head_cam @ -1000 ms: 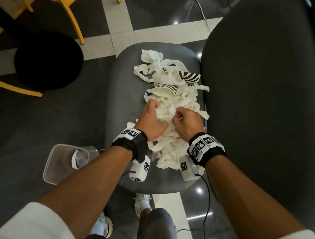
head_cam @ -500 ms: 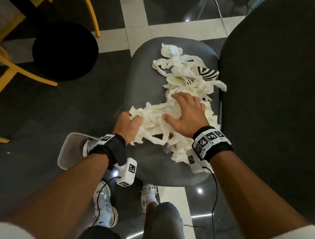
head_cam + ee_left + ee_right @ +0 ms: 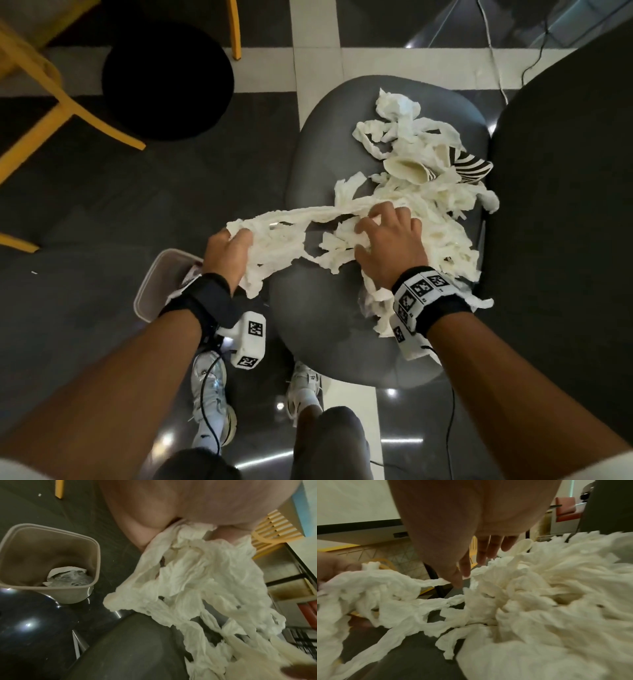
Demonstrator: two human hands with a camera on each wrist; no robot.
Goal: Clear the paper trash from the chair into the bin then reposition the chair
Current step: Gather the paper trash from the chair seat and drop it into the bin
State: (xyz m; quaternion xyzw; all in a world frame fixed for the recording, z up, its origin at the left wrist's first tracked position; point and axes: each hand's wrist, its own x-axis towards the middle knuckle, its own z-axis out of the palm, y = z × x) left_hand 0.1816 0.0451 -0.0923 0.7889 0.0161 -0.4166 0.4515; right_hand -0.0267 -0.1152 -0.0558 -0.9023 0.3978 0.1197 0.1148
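Bin (image 3: 150,291) stands on the floor, near left of the chair (image 3: 329,325); crumpled scraps inside. Left hand (image 3: 224,253) fingers clench white torn paper strips (image 3: 291,233), stretched off the seat's left edge. Right hand (image 3: 388,246), fingers relaxed, presses the pile. Farther: striped paper cups (image 3: 472,164). No legible writing.

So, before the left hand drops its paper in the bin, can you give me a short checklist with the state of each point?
1. Left hand grips paper strips: ok.
2. Bin open, with room inside: ok.
3. Hand above the bin: not ok, it is beside the rim.
4. Strips free from the paper pile: not ok, they stretch to it.
5. Right hand holds the pile down on the chair: ok.
6. Strips will tear cleanly: cannot tell.
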